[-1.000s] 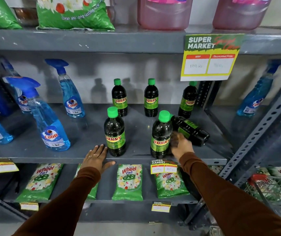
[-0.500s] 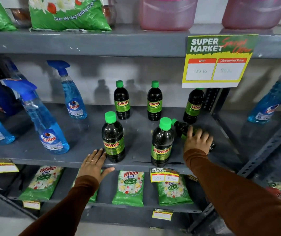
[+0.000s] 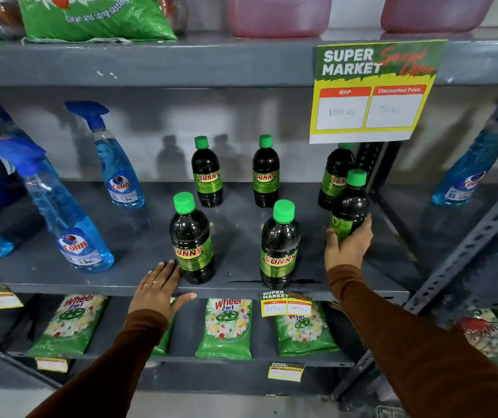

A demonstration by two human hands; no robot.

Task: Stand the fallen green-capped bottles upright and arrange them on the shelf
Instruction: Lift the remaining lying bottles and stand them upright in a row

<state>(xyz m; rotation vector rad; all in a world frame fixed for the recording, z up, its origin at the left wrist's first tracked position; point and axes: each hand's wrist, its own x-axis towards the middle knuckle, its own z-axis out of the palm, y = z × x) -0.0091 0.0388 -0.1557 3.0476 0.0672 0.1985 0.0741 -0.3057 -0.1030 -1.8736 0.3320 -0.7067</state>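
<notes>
Several dark bottles with green caps and "SUNNY" labels stand on the grey middle shelf [image 3: 241, 230]. Two stand at the back [image 3: 207, 173] [image 3: 265, 173], and a third back bottle [image 3: 333, 176] is partly hidden under the price sign. Two more stand near the front edge [image 3: 193, 239] [image 3: 279, 245]. My right hand [image 3: 347, 245] grips the lower part of another bottle [image 3: 350, 203], held nearly upright at the right, in front of that third back bottle. My left hand [image 3: 160, 288] lies flat on the shelf's front edge, fingers spread, next to the front left bottle.
Blue Colin spray bottles [image 3: 69, 218] fill the shelf's left side, another [image 3: 471, 167] stands at far right. A yellow price sign [image 3: 371, 92] hangs from the shelf above. Green Wheel packets [image 3: 226, 327] lie below. A slanted metal upright [image 3: 465, 251] rises at the right.
My right hand has taken hold of the bottle that lay on its side at the right and raised it to nearly upright. My left hand has stayed on the shelf edge.
</notes>
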